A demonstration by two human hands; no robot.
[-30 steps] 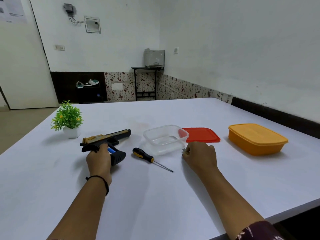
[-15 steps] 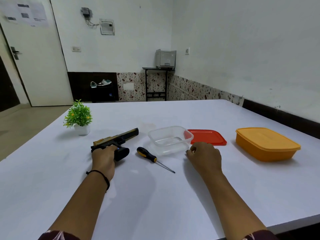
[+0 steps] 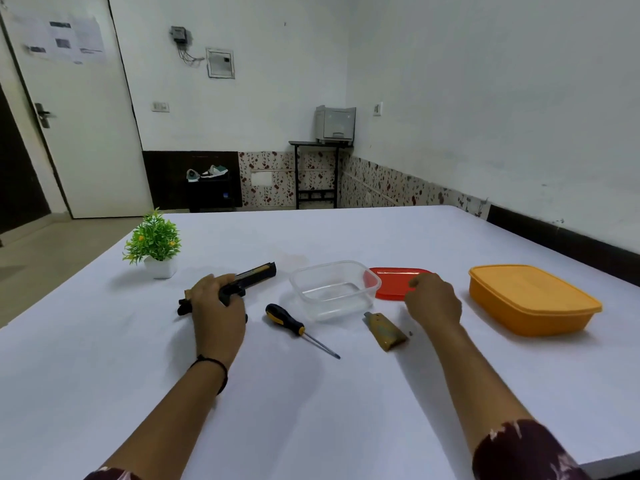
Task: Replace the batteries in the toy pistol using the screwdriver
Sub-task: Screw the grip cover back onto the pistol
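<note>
Sitting empty: clear tub (image 3: 334, 289); orange box (image 3: 530, 299) lidded, contents hidden.

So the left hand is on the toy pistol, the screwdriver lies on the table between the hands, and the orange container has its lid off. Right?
Not quite. The head view shows the orange container closed, its lid on. The open one is the clear container, with a red lid lying behind it. The rest holds: left hand on the toy pistol, screwdriver on the table between the hands.
</note>
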